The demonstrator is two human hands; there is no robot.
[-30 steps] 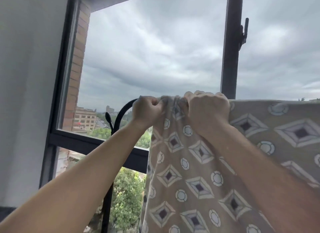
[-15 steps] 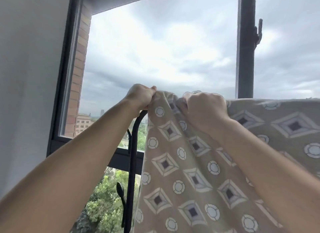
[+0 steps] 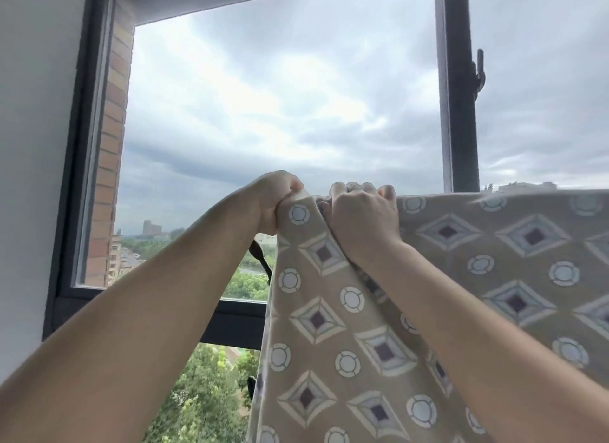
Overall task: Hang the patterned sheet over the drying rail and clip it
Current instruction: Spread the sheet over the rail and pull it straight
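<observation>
Sheet of beige fabric printed with diamonds and rings (image 3: 461, 277) hangs below both wrists. Its top edge runs level to the right of the right hand (image 3: 362, 218), whose fingers curl over the fold. Just beside it, the left hand (image 3: 275, 202) pinches the bunched corner in a tight fist. Under the left hand a curved black metal bar (image 3: 260, 259) shows.
</observation>
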